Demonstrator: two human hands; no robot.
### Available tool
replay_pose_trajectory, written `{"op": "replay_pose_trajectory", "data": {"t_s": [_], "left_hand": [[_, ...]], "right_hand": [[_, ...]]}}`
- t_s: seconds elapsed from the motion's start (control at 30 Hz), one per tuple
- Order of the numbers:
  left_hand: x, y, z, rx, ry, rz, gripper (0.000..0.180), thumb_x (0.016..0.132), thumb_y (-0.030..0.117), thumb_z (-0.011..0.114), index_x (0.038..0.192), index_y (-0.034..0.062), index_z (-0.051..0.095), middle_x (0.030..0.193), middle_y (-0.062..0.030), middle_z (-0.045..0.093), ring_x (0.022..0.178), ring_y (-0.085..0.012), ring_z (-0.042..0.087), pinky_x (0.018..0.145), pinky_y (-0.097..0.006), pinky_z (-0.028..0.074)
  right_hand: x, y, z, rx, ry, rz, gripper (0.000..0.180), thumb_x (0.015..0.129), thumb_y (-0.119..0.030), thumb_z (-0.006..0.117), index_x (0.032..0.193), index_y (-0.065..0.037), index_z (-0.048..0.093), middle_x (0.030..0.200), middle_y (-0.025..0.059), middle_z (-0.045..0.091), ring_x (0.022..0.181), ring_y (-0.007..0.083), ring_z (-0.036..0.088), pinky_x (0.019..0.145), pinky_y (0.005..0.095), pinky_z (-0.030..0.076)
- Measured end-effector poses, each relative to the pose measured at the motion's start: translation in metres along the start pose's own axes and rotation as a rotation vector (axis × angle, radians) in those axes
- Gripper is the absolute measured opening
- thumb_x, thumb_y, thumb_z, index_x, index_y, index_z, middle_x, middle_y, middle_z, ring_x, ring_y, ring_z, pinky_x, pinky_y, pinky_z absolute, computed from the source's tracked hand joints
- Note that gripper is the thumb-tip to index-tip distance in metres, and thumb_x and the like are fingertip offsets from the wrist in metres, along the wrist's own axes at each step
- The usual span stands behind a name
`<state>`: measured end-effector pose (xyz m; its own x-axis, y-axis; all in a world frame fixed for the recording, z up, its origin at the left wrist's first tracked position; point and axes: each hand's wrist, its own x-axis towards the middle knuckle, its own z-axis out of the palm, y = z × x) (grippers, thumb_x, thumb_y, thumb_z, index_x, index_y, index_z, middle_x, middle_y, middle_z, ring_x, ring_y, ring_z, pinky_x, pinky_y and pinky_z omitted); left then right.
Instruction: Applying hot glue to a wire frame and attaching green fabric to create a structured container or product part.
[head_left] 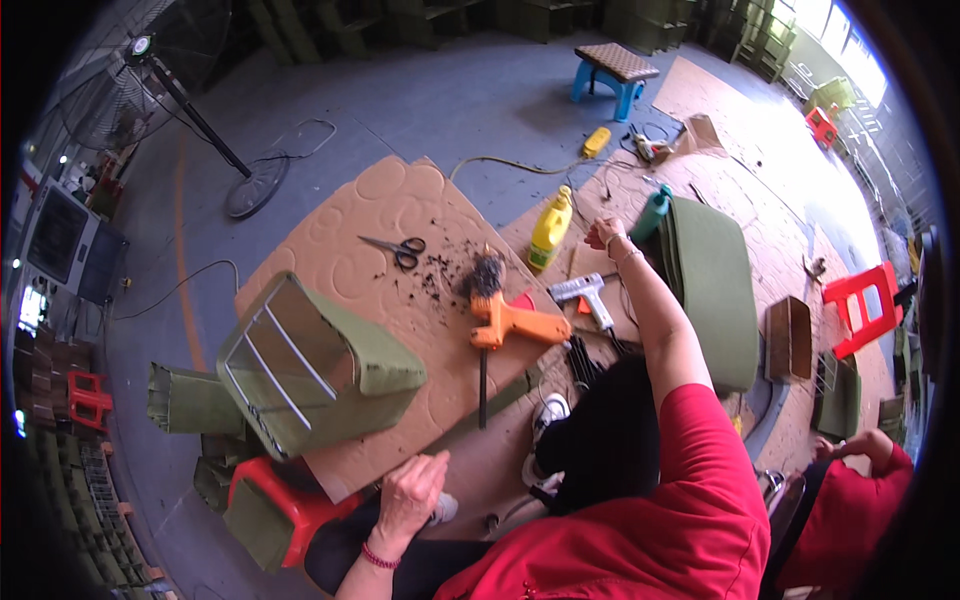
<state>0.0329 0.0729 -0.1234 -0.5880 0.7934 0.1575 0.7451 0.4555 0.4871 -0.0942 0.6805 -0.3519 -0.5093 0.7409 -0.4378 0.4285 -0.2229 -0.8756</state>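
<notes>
My left hand (412,492), its fingers curled together, is beside the near edge of a cardboard sheet (360,225); whether it holds anything is hidden. My right arm stretches forward, and my right hand (604,233) is closed between a yellow bottle (549,232) and a teal bottle (652,212); its grip is too small to make out. On the cardboard lies an orange glue gun (510,320) with a dark clump at its nozzle and a dark stick behind. Scissors (405,252) lie among black crumbs. A green bin-like piece with metal bars (375,365) stands at the left.
Beyond the table edge lies a white glue gun (590,297). Green panels (715,290) are stacked right of my arm. Red stools (290,508) (865,308), a blue-legged stool (612,75) and a fan (185,110) stand around. A person in red (850,520) is at lower right.
</notes>
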Motion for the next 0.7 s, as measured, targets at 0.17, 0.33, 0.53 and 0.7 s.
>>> {"op": "replay_pose_trajectory", "data": {"t_s": [0.17,0.33,0.53,0.7], "left_hand": [[0.001,-0.029,0.031,-0.095,-0.094,0.065,0.019,0.085,0.007,0.067,0.104,0.003,0.068,0.082,-0.0101,0.063,0.075,-0.0263,0.066,0.065,-0.038,0.054],[0.004,-0.045,0.039,-0.098,-0.187,-0.075,0.02,0.088,0.007,0.066,0.107,0.0028,0.067,0.082,-0.0112,0.062,0.075,-0.0289,0.065,0.065,-0.038,0.054],[0.008,-0.045,0.036,-0.075,-0.226,-0.143,0.023,0.086,0.007,0.066,0.108,0.0,0.067,0.086,-0.011,0.064,0.08,-0.0283,0.066,0.07,-0.036,0.054],[0.021,-0.046,0.034,-0.071,-0.219,-0.125,0.023,0.086,0.007,0.064,0.108,0.001,0.067,0.087,-0.0123,0.064,0.082,-0.0293,0.066,0.07,-0.038,0.054]], "right_hand": [[0.112,-0.008,-0.027,-0.32,0.238,-0.179,0.037,0.098,-0.032,0.057,0.071,-0.007,0.058,0.06,0.0057,0.059,0.045,0.0186,0.058,0.04,0.034,0.048],[0.127,0.0,0.04,0.223,-0.048,0.139,0.048,0.093,-0.048,0.064,0.085,-0.001,0.062,0.064,0.0101,0.061,0.048,0.0231,0.063,0.042,0.0357,0.055],[0.122,0.003,0.073,0.188,-0.074,0.013,0.04,0.087,-0.043,0.073,0.069,-0.008,0.064,0.051,0.0009,0.052,0.037,0.013,0.045,0.035,0.0276,0.036],[0.161,0.007,0.058,-0.721,0.319,-0.108,0.054,0.08,-0.054,0.076,0.092,-0.001,0.074,0.087,0.0168,0.073,0.078,0.0303,0.072,0.068,0.0398,0.057]]}}
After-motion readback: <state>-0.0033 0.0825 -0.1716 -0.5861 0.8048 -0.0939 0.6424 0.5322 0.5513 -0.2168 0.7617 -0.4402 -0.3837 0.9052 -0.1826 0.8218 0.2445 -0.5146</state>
